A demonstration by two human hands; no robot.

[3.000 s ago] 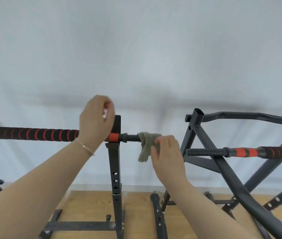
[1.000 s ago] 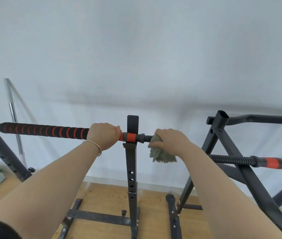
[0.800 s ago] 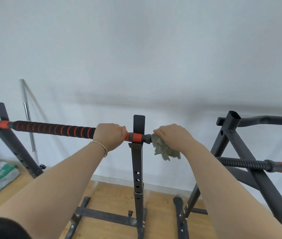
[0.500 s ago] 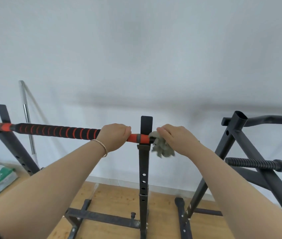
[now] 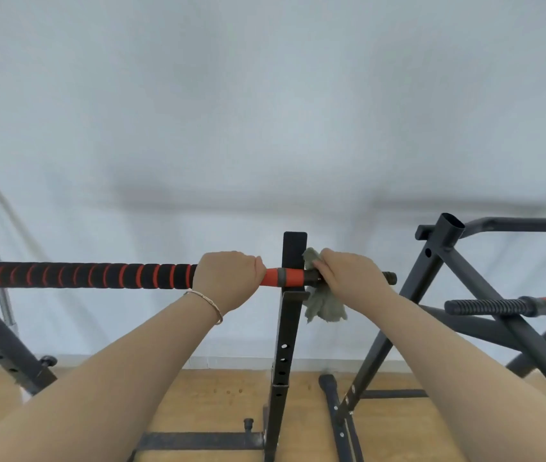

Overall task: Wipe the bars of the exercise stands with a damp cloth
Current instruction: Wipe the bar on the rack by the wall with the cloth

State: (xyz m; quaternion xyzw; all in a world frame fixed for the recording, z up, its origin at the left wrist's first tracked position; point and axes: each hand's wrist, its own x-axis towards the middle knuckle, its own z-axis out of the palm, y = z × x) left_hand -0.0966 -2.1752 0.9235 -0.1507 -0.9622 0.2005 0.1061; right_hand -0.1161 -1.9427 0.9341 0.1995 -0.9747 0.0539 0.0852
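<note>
White wall [image 5: 265,95] behind; black upright [image 5: 285,335] crosses bar [image 5: 91,275] just beside cloth [image 5: 323,308].

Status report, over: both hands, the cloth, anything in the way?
Left hand grips bar. Right hand holds cloth round bar end. Upright close beside cloth; second stand near bar tip.

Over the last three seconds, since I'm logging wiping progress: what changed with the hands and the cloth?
The right hand slid the cloth leftward along the bar, from its threaded end up against the upright, leaving that end bare. The left hand, loose at first, closed round the bar. Unchanged: the bar lies on its stand, the right hand holds the cloth, and the second bar is untouched.
</note>
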